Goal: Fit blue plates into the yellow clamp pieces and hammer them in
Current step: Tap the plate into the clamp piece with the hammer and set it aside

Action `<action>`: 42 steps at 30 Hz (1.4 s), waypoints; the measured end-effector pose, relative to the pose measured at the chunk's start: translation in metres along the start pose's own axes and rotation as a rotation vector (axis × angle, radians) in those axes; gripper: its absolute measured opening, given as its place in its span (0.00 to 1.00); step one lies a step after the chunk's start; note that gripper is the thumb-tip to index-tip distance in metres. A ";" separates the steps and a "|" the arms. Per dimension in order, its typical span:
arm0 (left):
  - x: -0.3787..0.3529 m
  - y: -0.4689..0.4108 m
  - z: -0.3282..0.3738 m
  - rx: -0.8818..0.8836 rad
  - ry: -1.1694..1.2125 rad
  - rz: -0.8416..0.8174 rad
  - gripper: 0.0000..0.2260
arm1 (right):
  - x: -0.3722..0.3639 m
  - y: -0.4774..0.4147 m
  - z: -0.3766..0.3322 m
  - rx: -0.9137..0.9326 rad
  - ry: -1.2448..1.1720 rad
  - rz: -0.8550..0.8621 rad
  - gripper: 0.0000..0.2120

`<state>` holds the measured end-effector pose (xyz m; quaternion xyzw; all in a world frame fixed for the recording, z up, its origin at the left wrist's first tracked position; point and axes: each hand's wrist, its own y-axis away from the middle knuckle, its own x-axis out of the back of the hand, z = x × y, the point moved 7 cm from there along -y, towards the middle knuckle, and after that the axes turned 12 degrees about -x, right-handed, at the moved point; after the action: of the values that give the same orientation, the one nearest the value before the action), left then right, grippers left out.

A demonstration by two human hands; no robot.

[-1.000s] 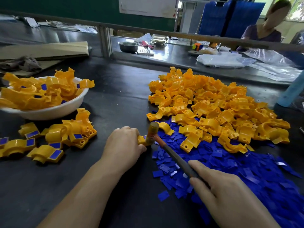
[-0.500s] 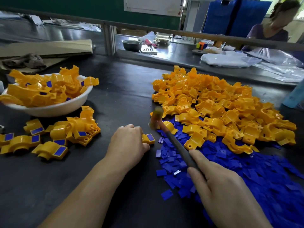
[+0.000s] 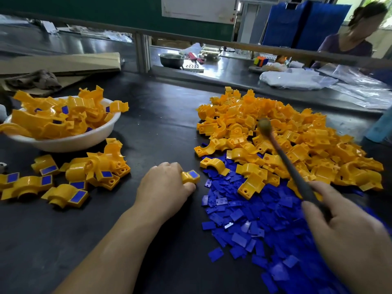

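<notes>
A factory assembly workshop: heaped yellow clamp pieces (image 3: 297, 132), loose blue plates (image 3: 254, 219), another worker (image 3: 347, 45) opposite

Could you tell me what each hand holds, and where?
Left hand grips a yellow clamp piece, blue-plated end exposed; right hand grips the hammer low on its handle.

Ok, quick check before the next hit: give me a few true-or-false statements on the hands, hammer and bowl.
1. The left hand holds a yellow clamp piece with a blue plate in it. True.
2. The right hand grips the hammer handle. True.
3. The hammer head rests on that piece. False: it is up over the yellow pile, apart from the piece.
4. The white bowl holds only blue plates. False: mostly yellow pieces.
</notes>
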<state>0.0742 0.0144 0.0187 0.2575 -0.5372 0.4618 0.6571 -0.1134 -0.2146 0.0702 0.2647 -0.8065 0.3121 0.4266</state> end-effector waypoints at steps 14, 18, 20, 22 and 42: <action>0.022 0.008 -0.047 0.345 2.239 0.829 0.28 | 0.004 -0.026 0.059 -0.224 0.250 0.015 0.21; 0.018 0.009 -0.033 0.361 2.221 0.743 0.27 | 0.010 -0.020 0.026 -0.097 0.190 0.047 0.19; 0.012 0.009 -0.022 0.371 2.162 0.634 0.24 | -0.004 -0.012 -0.006 0.044 0.176 -0.032 0.20; 0.005 0.009 -0.010 0.379 2.080 0.498 0.21 | -0.026 -0.008 -0.035 0.177 0.225 -0.118 0.22; -0.005 0.039 0.092 -0.466 0.823 -0.007 0.28 | -0.022 -0.005 -0.067 0.329 -0.071 -0.349 0.15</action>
<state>-0.0031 -0.0464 0.0348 -0.0997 -0.3206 0.3905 0.8572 -0.0644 -0.1657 0.0820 0.4767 -0.7013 0.3514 0.3968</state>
